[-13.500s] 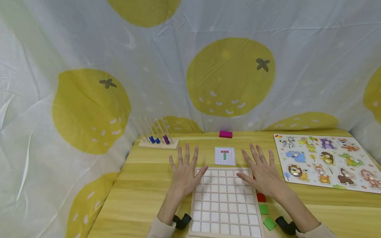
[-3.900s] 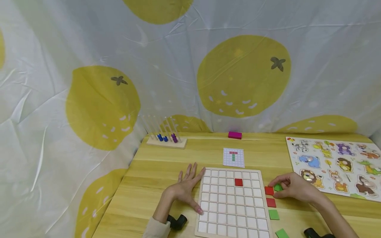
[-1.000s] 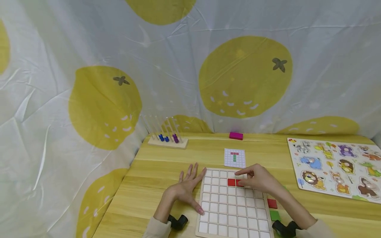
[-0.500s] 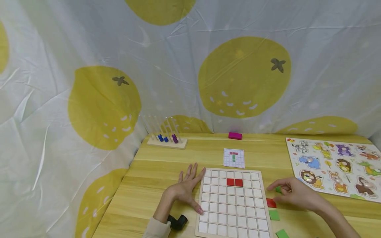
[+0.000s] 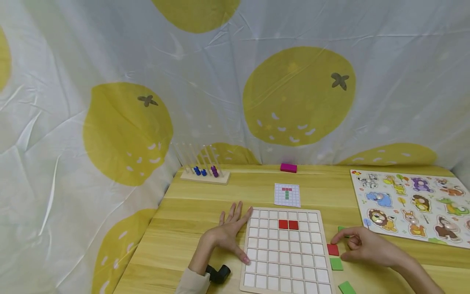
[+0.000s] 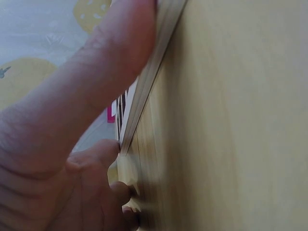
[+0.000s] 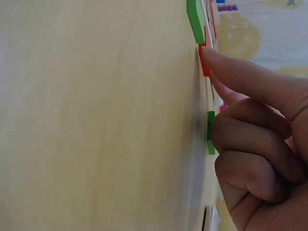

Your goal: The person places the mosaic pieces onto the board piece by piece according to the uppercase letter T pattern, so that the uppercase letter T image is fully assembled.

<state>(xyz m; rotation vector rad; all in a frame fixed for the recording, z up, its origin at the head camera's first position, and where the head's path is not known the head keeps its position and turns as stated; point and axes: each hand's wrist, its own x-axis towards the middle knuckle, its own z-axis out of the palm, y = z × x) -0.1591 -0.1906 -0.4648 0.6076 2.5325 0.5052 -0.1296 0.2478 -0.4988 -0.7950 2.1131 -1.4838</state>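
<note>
In the head view my left hand (image 5: 225, 237) rests with spread fingers at the left edge of a wooden grid board (image 5: 242, 261). Its thumb (image 6: 120, 43) lies along the board's rim in the left wrist view. My right hand (image 5: 369, 247) is beside the board's right edge, around a red square tile (image 5: 333, 250) lying on the table. The index fingertip is right at the tile's far edge and the thumb tip just off its near right corner; the other fingers are curled in. Two red tiles (image 5: 288, 225) sit side by side in the grid's second row.
Green tiles (image 5: 336, 264) lie right of the board, one partly behind the right hand. Beyond the board are a card (image 5: 287, 195) with a red-and-green T, a magenta block (image 5: 288, 168) and a bead rack (image 5: 205, 178). An animal puzzle (image 5: 411, 204) lies at right.
Over the last second my right hand left the second red tile in the grid and moved right to the loose red tile, then slightly nearer. The left hand has stayed at the board's edge.
</note>
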